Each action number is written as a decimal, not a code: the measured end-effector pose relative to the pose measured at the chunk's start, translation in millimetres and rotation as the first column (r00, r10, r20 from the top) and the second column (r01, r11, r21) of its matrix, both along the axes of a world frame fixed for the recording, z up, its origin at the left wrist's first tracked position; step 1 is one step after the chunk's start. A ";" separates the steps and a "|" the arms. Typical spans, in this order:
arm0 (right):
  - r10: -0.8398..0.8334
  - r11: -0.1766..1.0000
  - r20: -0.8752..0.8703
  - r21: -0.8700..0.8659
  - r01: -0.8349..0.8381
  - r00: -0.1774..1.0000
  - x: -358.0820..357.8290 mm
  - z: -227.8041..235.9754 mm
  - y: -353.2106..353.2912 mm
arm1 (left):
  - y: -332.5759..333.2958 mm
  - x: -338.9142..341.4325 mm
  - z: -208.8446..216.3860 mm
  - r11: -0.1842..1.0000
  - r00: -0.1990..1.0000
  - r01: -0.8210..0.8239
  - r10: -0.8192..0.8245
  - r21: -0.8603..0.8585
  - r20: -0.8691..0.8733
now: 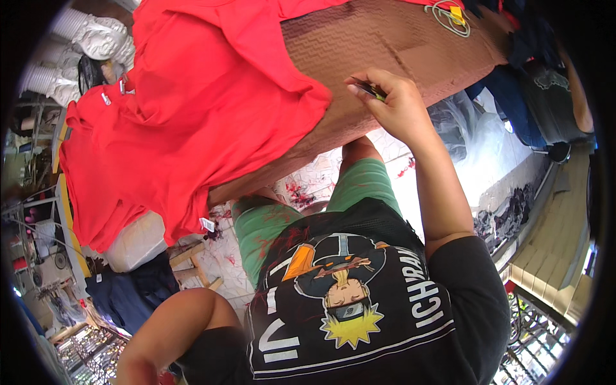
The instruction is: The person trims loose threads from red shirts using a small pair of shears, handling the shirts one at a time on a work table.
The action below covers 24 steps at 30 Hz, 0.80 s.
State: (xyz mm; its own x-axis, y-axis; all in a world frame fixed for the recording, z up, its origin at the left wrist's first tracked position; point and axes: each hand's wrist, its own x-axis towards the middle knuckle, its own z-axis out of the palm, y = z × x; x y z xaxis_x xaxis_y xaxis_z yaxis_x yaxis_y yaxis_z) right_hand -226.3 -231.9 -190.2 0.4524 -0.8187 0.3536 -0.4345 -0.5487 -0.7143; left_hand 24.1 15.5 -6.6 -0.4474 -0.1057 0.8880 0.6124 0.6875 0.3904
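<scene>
In my right hand (394,102), raised above the near edge of the brown covered table (346,45), is a small dark pointed tool with a yellow-green part, which looks like thread snips (368,88). Thumb and fingers are closed around it. To the left of that hand, apart from it, a red garment (212,109) lies spread over the table and hangs down over its near side. A white label (206,224) shows at its lower edge. My left forearm (154,340) bends down toward the lower left rim; its hand is out of the picture.
A looped pale cord (449,19) with a yellow piece lies at the table's far right. Dark navy cloth (131,292) is at lower left. Red thread scraps (298,194) litter the tiled floor. Clear plastic (459,125) lies right of the table, and another person (552,96) is beyond.
</scene>
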 end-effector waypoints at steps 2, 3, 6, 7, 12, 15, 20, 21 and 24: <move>-0.029 1.000 -0.015 0.002 0.029 0.999 -2.3 3.8 1.8 | -5.0 -0.7 -21.4 0.944 0.931 0.027 0.096 0.329 -0.352; -0.023 1.000 -0.025 -0.012 0.022 0.999 -1.0 2.6 0.6 | -6.5 -0.9 -25.6 0.839 0.955 0.063 0.107 0.541 -0.276; -0.031 0.999 -0.066 -0.025 0.029 0.997 -3.2 -2.3 1.9 | -21.2 -28.5 -17.6 0.570 0.987 -0.063 0.158 0.819 -0.034; -0.029 0.999 -0.067 -0.022 0.028 0.997 -2.2 -1.1 1.5 | -25.7 -38.6 -12.0 0.506 0.980 -0.151 0.188 0.849 0.062; -0.034 0.999 -0.078 -0.017 0.033 0.996 -3.2 0.4 3.0 | -35.7 -42.9 -19.4 0.629 0.973 0.226 -0.120 0.743 -0.195; -0.030 0.999 -0.080 -0.021 0.029 0.996 -1.5 1.6 3.4 | -43.3 -40.8 -19.5 0.697 0.959 0.282 -0.206 0.659 -0.193; -0.025 0.998 -0.063 -0.059 0.021 0.998 -2.7 -1.4 0.2 | -39.4 -32.1 -21.5 0.791 0.975 0.219 -0.205 0.571 -0.090; -0.029 0.998 -0.070 -0.062 0.025 0.997 -2.9 -1.9 0.4 | -39.0 -29.8 -21.3 0.809 0.977 0.199 -0.207 0.554 -0.049; -0.011 0.998 -0.089 -0.066 0.005 0.996 4.0 -1.9 0.5 | -31.1 -24.3 -9.7 0.833 0.991 0.119 -0.130 0.540 -0.018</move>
State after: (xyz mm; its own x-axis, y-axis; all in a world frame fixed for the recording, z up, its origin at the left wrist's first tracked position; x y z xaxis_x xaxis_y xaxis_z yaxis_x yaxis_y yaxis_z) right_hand -222.3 -231.5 -192.1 0.4783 -0.7987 0.3651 -0.4994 -0.5894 -0.6350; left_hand -0.2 -15.6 -16.3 -0.5053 -0.5068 0.6984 0.6674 0.2835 0.6886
